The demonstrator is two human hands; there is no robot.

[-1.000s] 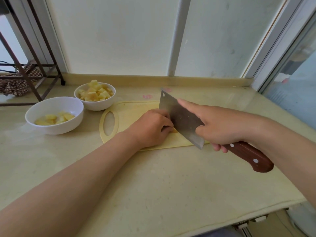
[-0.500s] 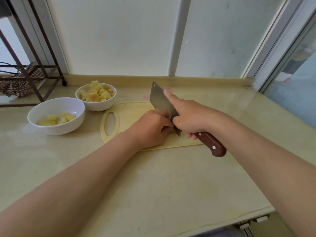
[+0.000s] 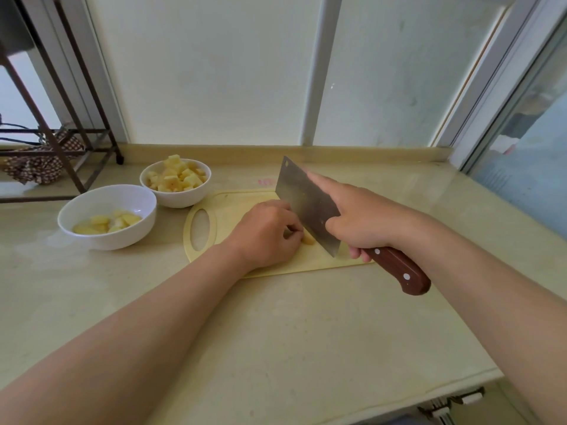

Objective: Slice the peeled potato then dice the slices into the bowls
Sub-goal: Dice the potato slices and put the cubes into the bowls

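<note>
A pale yellow cutting board (image 3: 227, 207) lies on the counter. My left hand (image 3: 265, 233) rests on it with fingers curled over a small piece of potato (image 3: 307, 239), which is mostly hidden beneath the hand. My right hand (image 3: 363, 220) grips a cleaver (image 3: 306, 204) by its brown wooden handle, forefinger laid along the blade's spine. The blade's edge is down on the board right beside the potato piece. Two white bowls stand to the left: the far bowl (image 3: 176, 196) is heaped with potato dice, the near bowl (image 3: 104, 237) holds a few pieces.
A dark metal rack (image 3: 66, 139) with a patterned cloth stands at the far left. A wall and window frame run along the back of the counter (image 3: 276, 332), a glass pane along the right. The counter's front edge is at the lower right.
The cleaver swung in from the right over the potato, and now stands with its edge down on the board beside my left fingers. My left hand stayed over the potato.
</note>
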